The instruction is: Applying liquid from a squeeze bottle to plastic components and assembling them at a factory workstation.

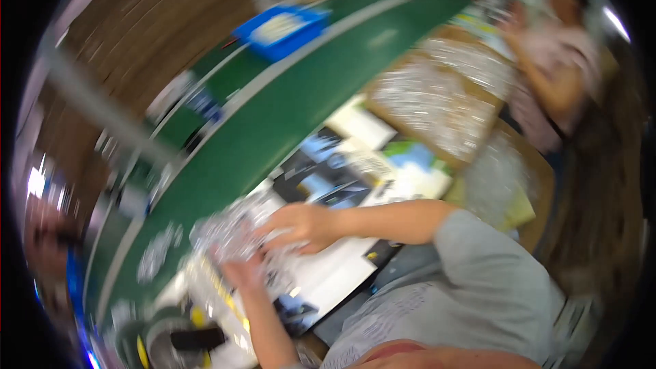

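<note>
My right hand (pixel 305 226) reaches across from the right, its fingers bent over a crinkled, clear plastic bag (pixel 222 229). Below it my left hand (pixel 244 268) comes up from the lower edge and grips the same shiny plastic. Motion smears the fingertips, and what the bag contains cannot be made out. Under both hands lie a white sheet (pixel 338 275) and dark printed sheets (pixel 321 176) with blue pictures. Another clear plastic piece (pixel 157 254) rests on the green belt (pixel 273 119) beyond my left hand.
A blue bin (pixel 281 31) with pale contents stands across the belt. To the right, a cardboard box (pixel 471 137) is heaped with clear plastic packs. A tape dispenser (pixel 179 342) sits at the lower left. Another person (pixel 557 61) stands at the upper right.
</note>
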Tool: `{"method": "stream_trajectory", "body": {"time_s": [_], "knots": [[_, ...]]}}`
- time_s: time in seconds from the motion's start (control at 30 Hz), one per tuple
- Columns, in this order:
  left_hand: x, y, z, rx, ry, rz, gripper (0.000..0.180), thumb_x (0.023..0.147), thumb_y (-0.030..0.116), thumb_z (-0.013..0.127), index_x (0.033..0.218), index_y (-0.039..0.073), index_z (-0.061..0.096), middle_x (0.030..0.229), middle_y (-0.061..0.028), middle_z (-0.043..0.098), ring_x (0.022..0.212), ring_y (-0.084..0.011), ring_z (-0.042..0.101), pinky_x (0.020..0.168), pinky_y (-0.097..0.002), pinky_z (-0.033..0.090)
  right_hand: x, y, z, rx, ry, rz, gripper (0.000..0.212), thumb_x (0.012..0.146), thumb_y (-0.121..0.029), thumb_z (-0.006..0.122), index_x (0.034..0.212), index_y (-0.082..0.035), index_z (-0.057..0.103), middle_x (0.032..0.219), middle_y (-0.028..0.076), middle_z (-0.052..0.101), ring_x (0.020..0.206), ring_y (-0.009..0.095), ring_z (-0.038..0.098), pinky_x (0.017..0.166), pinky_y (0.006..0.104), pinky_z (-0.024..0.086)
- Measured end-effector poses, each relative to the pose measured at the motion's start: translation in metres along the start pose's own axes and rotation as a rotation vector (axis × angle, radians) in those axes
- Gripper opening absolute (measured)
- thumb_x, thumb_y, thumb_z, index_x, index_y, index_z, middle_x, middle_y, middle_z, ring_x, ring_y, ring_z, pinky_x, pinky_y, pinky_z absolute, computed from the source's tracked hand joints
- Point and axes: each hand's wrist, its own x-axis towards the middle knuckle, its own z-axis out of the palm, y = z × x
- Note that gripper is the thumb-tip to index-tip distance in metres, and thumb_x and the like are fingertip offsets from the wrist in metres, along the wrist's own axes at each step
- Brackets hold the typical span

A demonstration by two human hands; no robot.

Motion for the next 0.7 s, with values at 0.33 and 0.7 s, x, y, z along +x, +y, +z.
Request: {"method": "stream_trajectory", "body": {"time_s": [0.33, 0.7], "knots": [[0.002, -0.014, 0.023, 0.278, 0.24, 0.247, 0.046, 0.09, 0.042, 0.045, 0.124, 0.011, 0.044, 0.122, -0.0086, 0.051, 0.112, -0.022, 0.049, 0.098, -0.038, 0.036, 0.011, -0.025, 0.006, -0.067, -0.088, 0.14, 0.052, 0.049, 0.0, 0.063, 0.101, -0.008, 0.064, 0.119, 0.019, 0.053, 0.105, 0.035, 0.054, 0.088, 0.0416, 0.044], [0.01, -0.018, 0.015, 0.302, 0.289, 0.218, 0.047, 0.092, 0.045, 0.039, 0.124, 0.012, 0.043, 0.121, -0.0094, 0.052, 0.112, -0.0223, 0.049, 0.098, -0.0375, 0.036, 0.004, -0.018, 0.003, -0.062, -0.074, 0.167, 0.058, 0.043, 0.002, 0.055, 0.1, -0.005, 0.064, 0.122, 0.02, 0.051, 0.11, 0.036, 0.051, 0.092, 0.0421, 0.041]]}}
